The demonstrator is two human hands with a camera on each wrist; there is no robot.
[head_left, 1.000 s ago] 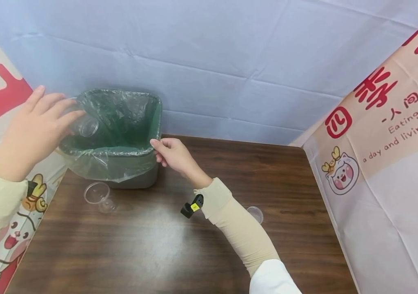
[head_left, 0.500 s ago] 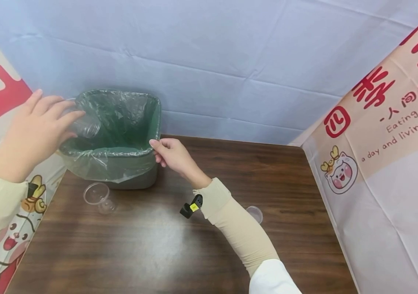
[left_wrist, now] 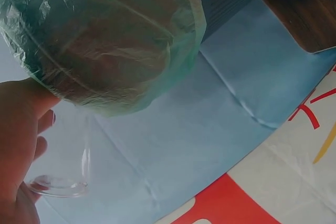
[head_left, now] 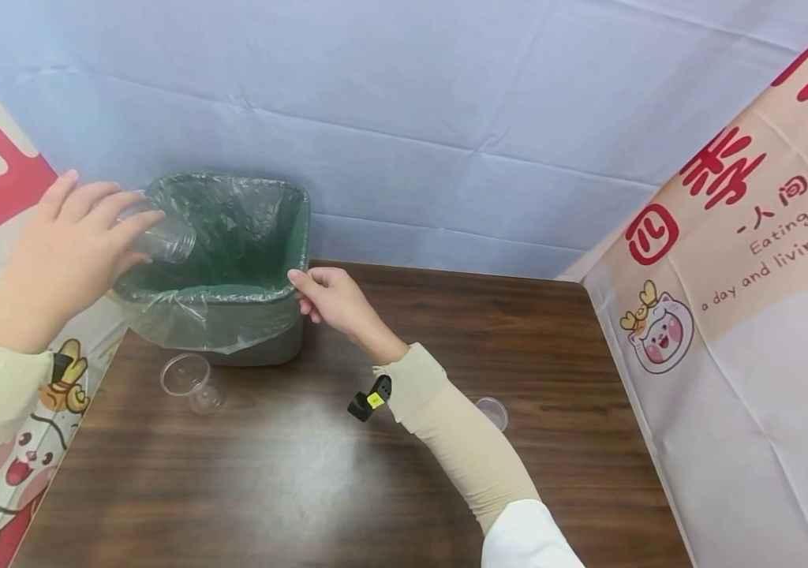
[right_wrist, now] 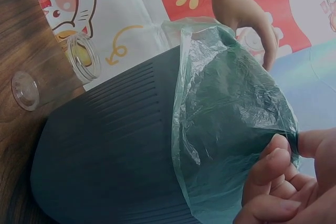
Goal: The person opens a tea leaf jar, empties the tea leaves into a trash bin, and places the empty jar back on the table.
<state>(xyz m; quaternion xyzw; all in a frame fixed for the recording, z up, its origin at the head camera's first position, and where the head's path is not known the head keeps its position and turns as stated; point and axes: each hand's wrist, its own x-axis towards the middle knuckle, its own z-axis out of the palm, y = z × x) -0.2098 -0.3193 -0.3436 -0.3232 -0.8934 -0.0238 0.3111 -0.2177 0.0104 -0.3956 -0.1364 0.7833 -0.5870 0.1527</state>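
Note:
In the head view my left hand [head_left: 66, 252] grips a clear plastic jar [head_left: 166, 238], tilted with its ridged end over the left side of the bin's opening. The left wrist view shows the jar's other round end [left_wrist: 58, 187] beside the fingers. A grey bin [right_wrist: 110, 140] stands at the back left, lined with a thin green bag [head_left: 233, 292] folded over its rim. My right hand [head_left: 336, 298] pinches the bag at the bin's front right corner, thumb on top. In the right wrist view its thumb and fingertips close on the bag's edge.
A second clear jar [head_left: 187, 377], with a threaded mouth, stands on the brown wooden table [head_left: 404, 473] in front of the bin. A small clear round piece [head_left: 493, 412] lies beside my right sleeve. Fabric sheets [head_left: 411, 158] wall the back and sides.
The jar in my left hand has tipped a little, its ridged end shifting slightly right over the bin. My right hand keeps its pinch on the bag's edge.

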